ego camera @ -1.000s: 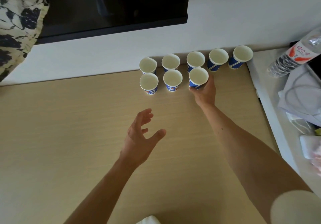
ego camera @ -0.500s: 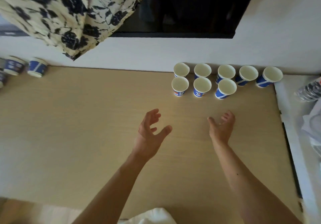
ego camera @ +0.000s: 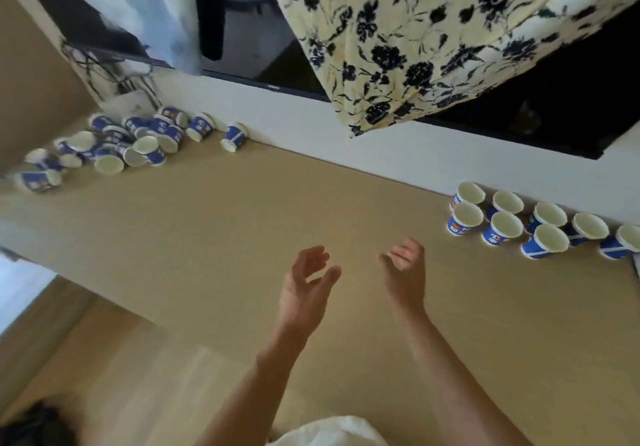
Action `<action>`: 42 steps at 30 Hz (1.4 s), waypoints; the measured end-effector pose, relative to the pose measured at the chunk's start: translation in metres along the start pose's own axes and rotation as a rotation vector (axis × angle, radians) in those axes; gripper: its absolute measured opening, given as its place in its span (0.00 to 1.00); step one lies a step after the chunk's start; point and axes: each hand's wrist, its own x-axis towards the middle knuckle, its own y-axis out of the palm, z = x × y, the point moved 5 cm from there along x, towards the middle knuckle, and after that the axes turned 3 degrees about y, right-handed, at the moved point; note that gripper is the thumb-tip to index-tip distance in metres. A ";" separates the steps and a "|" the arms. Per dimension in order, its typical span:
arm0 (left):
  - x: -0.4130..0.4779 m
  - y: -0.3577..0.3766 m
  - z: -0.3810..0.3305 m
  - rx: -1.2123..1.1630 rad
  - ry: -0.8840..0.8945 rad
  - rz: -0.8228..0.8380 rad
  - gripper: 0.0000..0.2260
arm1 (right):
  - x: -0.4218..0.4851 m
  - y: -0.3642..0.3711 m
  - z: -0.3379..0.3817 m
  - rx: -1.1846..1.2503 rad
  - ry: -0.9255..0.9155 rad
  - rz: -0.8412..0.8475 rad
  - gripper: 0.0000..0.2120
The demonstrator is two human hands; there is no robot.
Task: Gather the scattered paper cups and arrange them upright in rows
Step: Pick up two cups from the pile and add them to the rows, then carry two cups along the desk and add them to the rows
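Left hand (ego camera: 304, 290) and right hand (ego camera: 405, 272) are hovering empty, fingers relaxed, left of the rows (ego camera: 502, 229); next move is likely reaching farther left to the heap (ego camera: 114, 148).

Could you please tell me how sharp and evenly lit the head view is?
Head view: the scattered cups at far left are smeared by blur; the upright cups at right are crisper; lighting on the table is soft, without hard shadows.
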 end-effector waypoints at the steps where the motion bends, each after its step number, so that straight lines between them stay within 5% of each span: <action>1: -0.004 -0.023 0.000 -0.023 0.003 -0.024 0.15 | -0.013 0.019 0.010 0.005 -0.014 0.026 0.27; 16: -0.023 -0.289 0.001 -0.094 0.041 -0.198 0.11 | -0.189 0.250 0.066 0.062 0.058 0.280 0.23; 42: 0.246 -0.509 0.025 0.033 -0.145 -0.219 0.11 | -0.098 0.562 0.097 0.051 0.194 0.354 0.20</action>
